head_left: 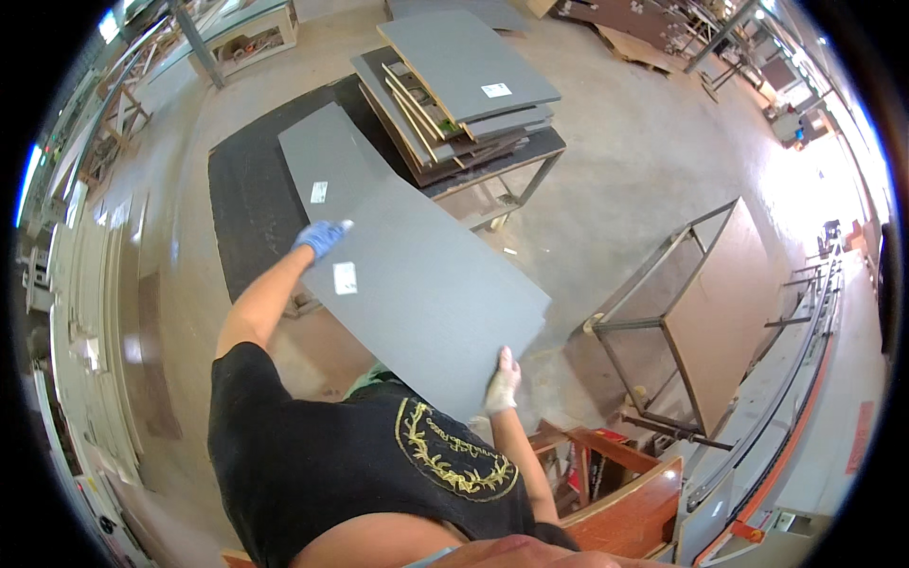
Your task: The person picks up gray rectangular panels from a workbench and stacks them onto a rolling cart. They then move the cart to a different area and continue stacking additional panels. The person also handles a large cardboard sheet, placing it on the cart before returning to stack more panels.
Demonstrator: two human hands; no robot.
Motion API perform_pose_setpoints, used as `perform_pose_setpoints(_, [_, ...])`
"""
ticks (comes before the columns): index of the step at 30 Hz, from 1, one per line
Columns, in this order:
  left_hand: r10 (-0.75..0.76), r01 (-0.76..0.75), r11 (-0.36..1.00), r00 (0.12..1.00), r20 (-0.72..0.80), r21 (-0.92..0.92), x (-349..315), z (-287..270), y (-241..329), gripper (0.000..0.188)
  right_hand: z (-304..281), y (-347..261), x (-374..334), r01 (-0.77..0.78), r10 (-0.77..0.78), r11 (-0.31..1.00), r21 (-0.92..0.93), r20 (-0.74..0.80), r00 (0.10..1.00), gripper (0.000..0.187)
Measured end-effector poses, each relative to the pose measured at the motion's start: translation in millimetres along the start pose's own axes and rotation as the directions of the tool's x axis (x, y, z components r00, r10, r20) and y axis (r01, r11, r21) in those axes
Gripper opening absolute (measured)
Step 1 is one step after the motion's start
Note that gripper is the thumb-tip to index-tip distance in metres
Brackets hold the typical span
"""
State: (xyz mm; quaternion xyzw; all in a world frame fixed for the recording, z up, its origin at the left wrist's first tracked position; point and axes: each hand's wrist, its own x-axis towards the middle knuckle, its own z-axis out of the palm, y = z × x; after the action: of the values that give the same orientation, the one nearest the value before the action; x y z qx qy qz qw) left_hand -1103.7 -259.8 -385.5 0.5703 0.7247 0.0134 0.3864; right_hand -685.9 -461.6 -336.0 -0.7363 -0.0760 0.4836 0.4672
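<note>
One gray panel (426, 303) slants between my left hand (324, 239), laid over its left edge with the grip unclear, and my right hand (503, 385), clasping the near right edge. Its far end reaches over the dark desk (241, 180) beyond my left hand. I judge this the handling step; next calls for level, matched support.

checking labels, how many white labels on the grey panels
3: one label just beyond the left hand, another label on its near side, a third label on the stack's top panel; more may be hidden.
</note>
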Motion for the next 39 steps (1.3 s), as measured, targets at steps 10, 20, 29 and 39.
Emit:
perform_pose_setpoints(10, [-0.222, 0.23, 0.973, 0.95, -0.219, 0.012, -242.4, -249.2, -785.6, 0.074, 581.6, 471.4, -516.4, -0.229, 0.493, 0.851, -0.474, 0.566, 0.661, 0.061])
perform_pose_setpoints(20, [-0.57, 0.613, 0.765, 0.503, -0.65, -0.197, -516.8, -250.6, -921.7, 0.069, 654.1, 317.2, -513.2, 0.662, -0.088, 0.645, -0.381, 0.824, 0.56, 0.031])
perform_pose_setpoints(29, [0.19, -0.375, 0.571, 0.926, -0.326, -0.73, -170.0, -257.4, -543.5, 0.059, 387.4, 119.8, -298.0, 0.691, -0.762, 0.627, -0.36, -0.102, 0.639, 0.031])
perform_pose_setpoints(39, [0.652, 0.188, 0.111, 0.727, 0.214, -0.976, 103.1, -256.3, 3.8, 0.02, 212.9, -50.2, -72.3, 0.432, -0.516, 0.856, -0.284, -0.528, 0.675, 0.099])
